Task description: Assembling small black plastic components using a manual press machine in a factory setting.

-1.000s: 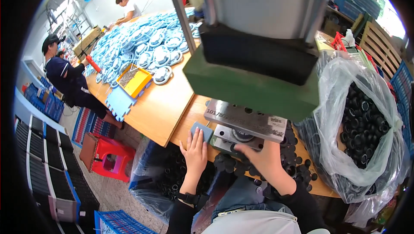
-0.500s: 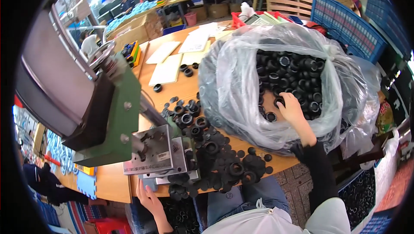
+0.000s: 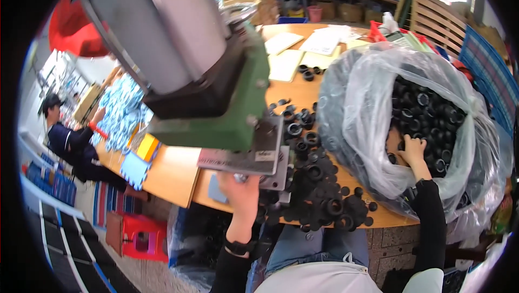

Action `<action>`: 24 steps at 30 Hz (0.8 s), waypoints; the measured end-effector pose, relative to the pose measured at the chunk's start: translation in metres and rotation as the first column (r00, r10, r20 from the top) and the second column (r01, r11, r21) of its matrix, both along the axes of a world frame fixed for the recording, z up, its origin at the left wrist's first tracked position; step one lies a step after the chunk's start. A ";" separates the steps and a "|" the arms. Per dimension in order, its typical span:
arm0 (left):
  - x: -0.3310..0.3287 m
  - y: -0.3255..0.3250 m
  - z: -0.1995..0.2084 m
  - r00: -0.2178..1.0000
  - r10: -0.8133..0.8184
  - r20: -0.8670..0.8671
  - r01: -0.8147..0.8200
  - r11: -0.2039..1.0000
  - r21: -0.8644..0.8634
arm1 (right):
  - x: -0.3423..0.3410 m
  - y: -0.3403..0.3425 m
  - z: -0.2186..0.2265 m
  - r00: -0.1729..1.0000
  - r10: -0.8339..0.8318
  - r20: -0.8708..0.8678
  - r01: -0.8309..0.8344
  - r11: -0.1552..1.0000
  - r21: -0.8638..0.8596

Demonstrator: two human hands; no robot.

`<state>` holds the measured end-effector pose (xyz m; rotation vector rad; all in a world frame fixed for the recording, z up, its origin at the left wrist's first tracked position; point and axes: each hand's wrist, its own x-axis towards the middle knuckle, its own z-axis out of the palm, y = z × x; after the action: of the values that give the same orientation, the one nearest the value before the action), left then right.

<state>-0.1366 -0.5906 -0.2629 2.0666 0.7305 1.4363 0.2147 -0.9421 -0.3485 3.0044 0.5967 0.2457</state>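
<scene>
My left hand [image 3: 240,190] reaches under the steel die plate [image 3: 246,158] of a green bench press [image 3: 227,125]. Its fingertips are hidden by the plate, so what they touch does not show. Inside a clear plastic bag [image 3: 357,104] my right hand [image 3: 414,150] is closed, thumb and fingers pinching a small black round cap [image 3: 400,142] at the edge of the pile. Many more black caps [image 3: 419,112] fill the bag. Between press and bag lies a heap of black discs and rings [image 3: 324,190] on the wooden table [image 3: 167,171].
Paper sheets and pads [image 3: 285,65] lie at the back, with a few black rings [image 3: 308,75] beside them. A red stool [image 3: 143,236] stands on the floor at left. Farther left, another person [image 3: 70,136] sits by a pile of light blue pieces [image 3: 121,112].
The view has swung to the left. My left hand has moved up from beside the press base to under its plate. My right hand stays in the bag.
</scene>
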 end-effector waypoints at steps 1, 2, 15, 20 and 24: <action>-0.001 0.001 -0.001 1.000 -0.011 0.012 0.011 0.999 -0.036 | -0.001 0.002 0.001 1.000 -0.004 0.007 0.004 1.000 -0.001; -0.004 0.000 -0.005 1.000 -0.020 0.021 0.021 0.997 -0.074 | -0.006 0.009 0.004 1.000 0.030 0.008 -0.030 0.996 0.084; -0.095 -0.009 -0.063 0.993 0.112 0.042 -0.104 0.982 -0.155 | -0.261 0.172 0.119 0.486 0.874 0.028 -0.373 0.179 0.911; -0.160 0.003 -0.115 0.866 0.230 -0.444 -0.312 0.943 -0.119 | -0.277 0.243 0.101 0.611 0.789 0.062 -0.295 0.154 0.943; -0.211 0.015 -0.163 0.801 0.254 -0.541 -0.417 0.887 -0.200 | -0.290 0.275 0.096 0.679 0.723 0.129 -0.375 0.190 0.907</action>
<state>-0.3473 -0.5761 -0.4261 2.1346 1.5086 0.8469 -0.0750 -0.6670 -0.2524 3.5695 2.3884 0.0569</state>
